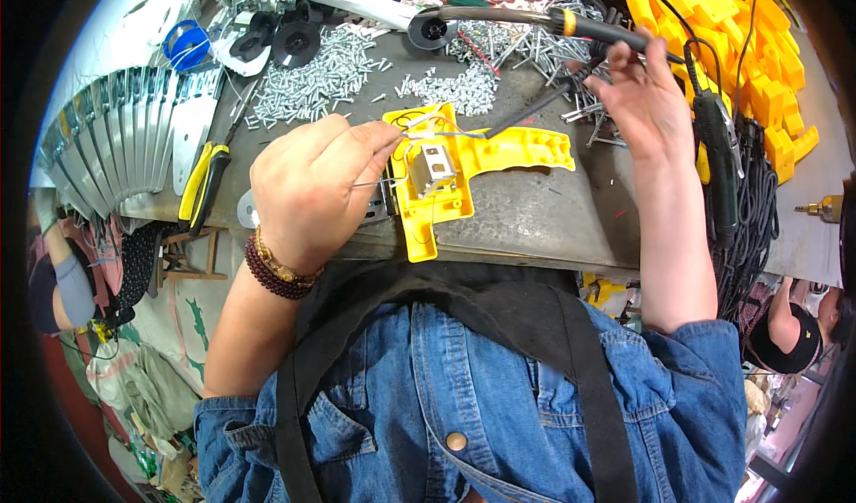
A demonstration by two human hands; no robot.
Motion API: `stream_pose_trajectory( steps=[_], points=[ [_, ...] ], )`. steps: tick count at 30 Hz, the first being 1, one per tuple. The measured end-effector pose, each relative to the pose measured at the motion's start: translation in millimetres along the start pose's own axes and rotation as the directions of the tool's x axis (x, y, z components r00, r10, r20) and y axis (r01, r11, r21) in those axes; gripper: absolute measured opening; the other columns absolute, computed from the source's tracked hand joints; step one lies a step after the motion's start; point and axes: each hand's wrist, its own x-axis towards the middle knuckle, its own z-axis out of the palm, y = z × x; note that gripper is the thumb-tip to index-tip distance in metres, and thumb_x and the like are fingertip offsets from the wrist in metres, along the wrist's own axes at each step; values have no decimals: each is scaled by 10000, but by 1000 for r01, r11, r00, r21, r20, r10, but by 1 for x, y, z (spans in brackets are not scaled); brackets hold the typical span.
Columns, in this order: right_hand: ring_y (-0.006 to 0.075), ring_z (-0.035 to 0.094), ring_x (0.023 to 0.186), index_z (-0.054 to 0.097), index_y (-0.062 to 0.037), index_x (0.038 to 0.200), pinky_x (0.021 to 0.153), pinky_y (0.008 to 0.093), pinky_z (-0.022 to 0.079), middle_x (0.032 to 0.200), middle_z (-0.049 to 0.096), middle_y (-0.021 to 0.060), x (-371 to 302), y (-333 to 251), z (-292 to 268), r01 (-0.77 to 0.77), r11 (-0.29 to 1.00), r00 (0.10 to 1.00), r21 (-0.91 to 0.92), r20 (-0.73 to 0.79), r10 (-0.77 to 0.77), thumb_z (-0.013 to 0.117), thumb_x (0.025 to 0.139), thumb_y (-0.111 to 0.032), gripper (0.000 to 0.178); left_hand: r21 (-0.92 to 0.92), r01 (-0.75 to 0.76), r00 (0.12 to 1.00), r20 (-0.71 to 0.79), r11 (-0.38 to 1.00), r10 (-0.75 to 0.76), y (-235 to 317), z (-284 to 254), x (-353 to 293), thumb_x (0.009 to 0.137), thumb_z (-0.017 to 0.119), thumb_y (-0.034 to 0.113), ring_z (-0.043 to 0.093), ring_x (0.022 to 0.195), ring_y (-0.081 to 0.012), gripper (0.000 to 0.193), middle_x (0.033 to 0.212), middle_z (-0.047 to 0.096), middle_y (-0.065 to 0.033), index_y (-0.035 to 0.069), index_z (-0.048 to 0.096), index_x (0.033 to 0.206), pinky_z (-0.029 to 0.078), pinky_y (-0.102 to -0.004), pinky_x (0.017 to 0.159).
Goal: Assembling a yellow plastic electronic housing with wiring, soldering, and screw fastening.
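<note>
My left hand [312, 177] is closed in a pinch at the left edge of an open yellow plastic housing [522, 149], with thin wires at its fingertips. A metal block with square openings [433, 169] sits in the housing, and a wire [367, 184] runs beside it under the hand. A dark grey cord [533, 111] leads from the housing up toward my right hand [649, 102]. That hand is raised with its fingers apart, close to a black handle with a yellow band [588, 29]; whether the fingertips touch it or the cord I cannot tell.
Piles of screws [316, 70] and small white pieces [459, 88] lie behind the housing. Yellow-black pliers [205, 182] lie at left, near fanned metal plates [120, 137]. A dark electric screwdriver [716, 169] hangs at right by black cables [758, 218] and heaped yellow housings [767, 75].
</note>
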Motion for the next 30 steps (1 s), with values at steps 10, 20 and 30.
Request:
stream_pose_trajectory(
  steps=[10, 20, 30],
  points=[
    [129, 667, 877, 613, -139, 1154, 1023, 697, 408, 938, 653, -15, -55, -10, 5, -58, 968, 998, 246, 0, 59, 606, 977, -345, 271, -159, 131, 988, 106, 979, -115, 17, -15, 8, 699, 845, 114, 593, 667, -224, 332, 802, 627, -93, 26, 683, 975, 460, -319, 594],
    [141, 661, 868, 589, -130, 1169, 969, 682, 454, 942, 633, -6, -57, 10, 30, -64, 983, 998, 170, 6, 63, 589, 997, -345, 275, -44, 200, 955, 230, 979, -185, 41, -16, 5, 622, 895, 232, 626, 761, -261, 510, 886, 618, -92, 82, 711, 1073, 504, -366, 661],
    [185, 642, 891, 561, -131, 1171, 957, 637, 469, 998, 622, 40, -18, 45, 40, -10, 990, 992, 141, -121, 27, 549, 1017, -335, 255, -134, 277, 947, 203, 951, -248, 37, -8, -10, 656, 861, 179, 615, 775, -247, 395, 911, 598, -93, 79, 710, 1007, 502, -348, 671]
  ],
)
